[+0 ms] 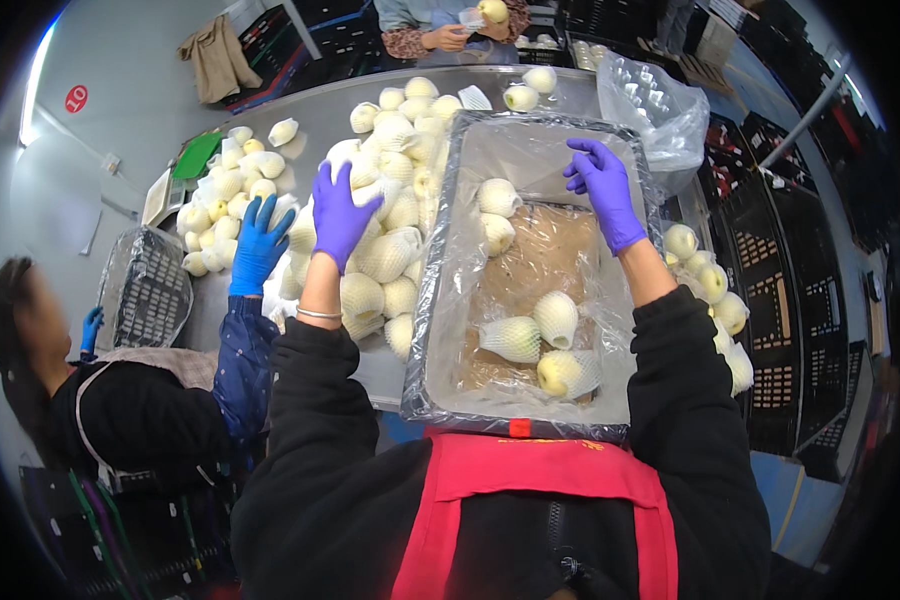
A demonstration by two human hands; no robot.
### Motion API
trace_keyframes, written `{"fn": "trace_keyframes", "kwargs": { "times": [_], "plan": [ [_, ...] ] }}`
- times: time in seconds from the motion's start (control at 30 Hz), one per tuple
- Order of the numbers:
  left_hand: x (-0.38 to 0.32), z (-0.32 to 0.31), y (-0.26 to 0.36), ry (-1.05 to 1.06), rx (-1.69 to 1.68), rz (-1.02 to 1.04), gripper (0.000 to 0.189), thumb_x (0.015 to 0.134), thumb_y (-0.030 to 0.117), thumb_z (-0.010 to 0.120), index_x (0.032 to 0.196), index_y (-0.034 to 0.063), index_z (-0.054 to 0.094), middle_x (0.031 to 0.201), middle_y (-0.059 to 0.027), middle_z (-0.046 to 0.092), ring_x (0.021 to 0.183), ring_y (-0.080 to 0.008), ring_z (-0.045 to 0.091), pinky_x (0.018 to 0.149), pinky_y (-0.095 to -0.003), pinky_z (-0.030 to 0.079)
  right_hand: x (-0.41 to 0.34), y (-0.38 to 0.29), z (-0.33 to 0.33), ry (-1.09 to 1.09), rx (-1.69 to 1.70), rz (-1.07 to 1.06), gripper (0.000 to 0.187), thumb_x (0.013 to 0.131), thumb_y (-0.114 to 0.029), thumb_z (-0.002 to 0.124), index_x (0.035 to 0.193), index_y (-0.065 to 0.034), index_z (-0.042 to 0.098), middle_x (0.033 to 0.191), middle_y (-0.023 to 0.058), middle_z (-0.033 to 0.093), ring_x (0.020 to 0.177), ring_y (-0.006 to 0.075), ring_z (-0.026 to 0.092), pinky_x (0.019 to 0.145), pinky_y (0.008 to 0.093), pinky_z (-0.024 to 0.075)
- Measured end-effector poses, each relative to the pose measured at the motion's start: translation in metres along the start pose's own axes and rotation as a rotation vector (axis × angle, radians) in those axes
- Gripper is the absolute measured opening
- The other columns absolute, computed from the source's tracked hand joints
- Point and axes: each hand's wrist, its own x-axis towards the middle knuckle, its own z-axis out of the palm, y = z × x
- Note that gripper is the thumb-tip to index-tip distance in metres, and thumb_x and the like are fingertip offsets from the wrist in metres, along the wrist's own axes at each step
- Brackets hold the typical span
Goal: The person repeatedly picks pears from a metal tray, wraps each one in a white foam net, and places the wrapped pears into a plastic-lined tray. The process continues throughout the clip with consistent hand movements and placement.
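Observation:
Purple gloves cover both my hands. My left hand (340,214), fingers spread, rests over or just above a heap of pale yellow fruits in white foam net sleeves (396,169); whether it touches one cannot be told. Over the upper right part of a black crate lined with clear plastic (418,337), my right hand (602,191) has its fingers bent and apart, with nothing held. Inside the crate, on a brown sheet (547,259), lie two sleeved fruits (498,197) at the upper left and a few more lower down, including a yellow one (560,373) partly out of its net.
A co-worker's blue-gloved hand (259,244) reaches onto the heap at left. Another person (450,37) holds a fruit across the metal table (315,112). A plastic bag of foam nets (656,112) lies beyond the crate; black crates (769,300) stand at right.

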Motion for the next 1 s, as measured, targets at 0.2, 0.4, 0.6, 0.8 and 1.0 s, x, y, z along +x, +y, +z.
{"fn": "trace_keyframes", "kwargs": {
  "times": [0.2, 0.4, 0.6, 0.8, 1.0],
  "plan": [
    [0.062, 0.034, 0.165, -0.378, -0.599, 0.352, 0.046, 0.087, 0.035, 0.071, 0.121, 0.0034, 0.066, 0.117, -0.0192, 0.068, 0.105, -0.0351, 0.066, 0.096, -0.0441, 0.050, 0.000, 0.003, 0.000, 0.041, -0.098, -0.014, 0.025, 0.094, -0.013, 0.057, 0.117, -0.0044, 0.066, 0.075, 0.0041, 0.064, 0.059, 0.0092, 0.059, 0.057, 0.0241, 0.0469],
    [0.069, 0.148, 0.208, -0.954, 0.211, 0.213, 0.061, 0.083, 0.056, 0.068, 0.119, 0.0068, 0.070, 0.123, -0.0178, 0.068, 0.111, -0.0341, 0.066, 0.095, -0.0432, 0.051, 0.000, 0.009, -0.009, 0.086, -0.090, -0.019, 0.022, 0.094, -0.012, 0.058, 0.112, -0.0026, 0.068, 0.075, 0.0057, 0.064, 0.060, 0.0112, 0.060, 0.055, 0.0263, 0.0503],
    [0.003, 0.212, 0.188, -0.463, 0.438, 0.083, 0.051, 0.084, 0.042, 0.072, 0.123, 0.0100, 0.063, 0.120, -0.0138, 0.056, 0.110, -0.0294, 0.057, 0.091, -0.0450, 0.048, 0.009, 0.015, -0.003, 0.103, -0.064, -0.007, 0.019, 0.095, -0.012, 0.058, 0.109, -0.0034, 0.068, 0.077, 0.0061, 0.066, 0.063, 0.0111, 0.063, 0.057, 0.0263, 0.0520],
    [-0.019, 0.235, 0.194, -0.283, 0.233, 0.263, 0.035, 0.086, 0.022, 0.066, 0.119, 0.0115, 0.061, 0.118, -0.0155, 0.057, 0.109, -0.0347, 0.057, 0.088, -0.0495, 0.049, 0.012, 0.013, 0.000, 0.063, -0.023, 0.023, 0.021, 0.095, -0.011, 0.057, 0.111, -0.0043, 0.068, 0.078, 0.0053, 0.066, 0.058, 0.0091, 0.059, 0.054, 0.0239, 0.0477],
    [-0.015, 0.221, 0.210, -0.556, 0.012, 0.275, 0.057, 0.077, 0.019, 0.075, 0.127, 0.0101, 0.050, 0.118, -0.0226, 0.059, 0.105, -0.0426, 0.060, 0.088, -0.0506, 0.051, 0.019, 0.026, -0.009, 0.090, 0.010, -0.029, 0.018, 0.093, -0.011, 0.059, 0.106, -0.0016, 0.068, 0.078, 0.0057, 0.065, 0.065, 0.0104, 0.062, 0.057, 0.0257, 0.0515]
  ]
}}
